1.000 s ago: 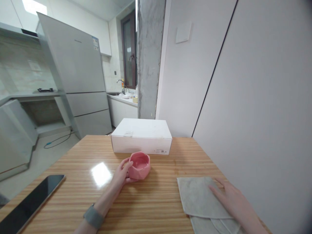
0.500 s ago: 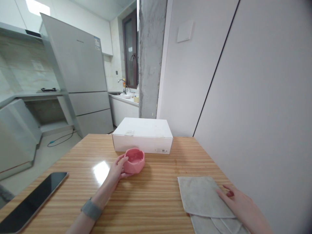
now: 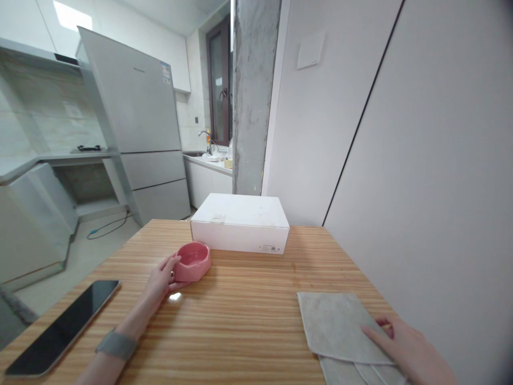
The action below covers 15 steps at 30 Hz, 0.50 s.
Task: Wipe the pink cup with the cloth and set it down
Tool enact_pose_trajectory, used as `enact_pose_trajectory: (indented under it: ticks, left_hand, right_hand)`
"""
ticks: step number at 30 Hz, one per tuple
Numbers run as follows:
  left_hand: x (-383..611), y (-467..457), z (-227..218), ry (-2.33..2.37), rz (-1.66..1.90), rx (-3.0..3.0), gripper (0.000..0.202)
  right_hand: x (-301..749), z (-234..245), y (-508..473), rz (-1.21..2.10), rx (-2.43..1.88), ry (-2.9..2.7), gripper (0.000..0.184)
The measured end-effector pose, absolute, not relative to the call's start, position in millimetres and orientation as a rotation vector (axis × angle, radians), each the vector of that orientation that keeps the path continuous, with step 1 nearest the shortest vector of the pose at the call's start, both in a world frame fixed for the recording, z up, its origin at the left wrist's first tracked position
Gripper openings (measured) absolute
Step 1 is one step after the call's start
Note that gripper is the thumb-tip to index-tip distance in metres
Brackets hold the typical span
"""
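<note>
A small pink faceted bowl (image 3: 193,268) is in my left hand (image 3: 162,277), thumb at its rim and the other fingers around its side and base. The bowl is close to the tabletop; I cannot tell whether it touches it. A folded grey cloth (image 3: 340,326) lies flat at the right front of the table. My right hand (image 3: 404,342) is at the cloth's right edge, with the thumb on top and the fingers curled by the edge. Some of those fingertips are hidden. A grey band (image 3: 117,345) circles my left wrist.
A white box (image 3: 240,232) stands at the back of the wooden table (image 3: 248,310), just behind the bowl. A black phone (image 3: 66,327) lies along the left edge. The white wall (image 3: 433,160) runs close on the right. A fridge (image 3: 132,107) stands beyond the table.
My left hand has carried the pink bowl to the left, away from the box's front middle to its left corner. My right hand keeps its place on the cloth. The view has shifted slightly.
</note>
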<state>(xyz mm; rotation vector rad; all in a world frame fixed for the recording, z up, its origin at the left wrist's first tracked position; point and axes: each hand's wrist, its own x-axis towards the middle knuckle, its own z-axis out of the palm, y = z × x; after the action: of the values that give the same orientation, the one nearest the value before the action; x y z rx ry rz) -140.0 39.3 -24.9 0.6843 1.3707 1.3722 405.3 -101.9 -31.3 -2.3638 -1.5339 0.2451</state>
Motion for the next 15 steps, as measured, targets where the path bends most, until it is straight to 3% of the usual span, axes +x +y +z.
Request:
enact_pose_trajectory:
  ticks: [3, 9, 15]
  left_hand:
    - [-144.9, 41.1, -26.3, 1.339, 1.339, 0.751, 0.040]
    - [-156.6, 38.2, -24.5, 1.431, 1.192, 1.082, 0.080]
    - [-165.8, 34.4, -14.7, 1.436, 1.082, 1.365, 0.072]
  right_hand:
    - [406.1, -26.6, -107.6, 0.434, -2.378, -1.560, 0.049]
    - [407.4, -23.6, -118.6, 0.512, -2.344, -1.491, 0.052]
    - [405.6, -25.7, -120.5, 0.505, -2.254, -1.535, 0.041]
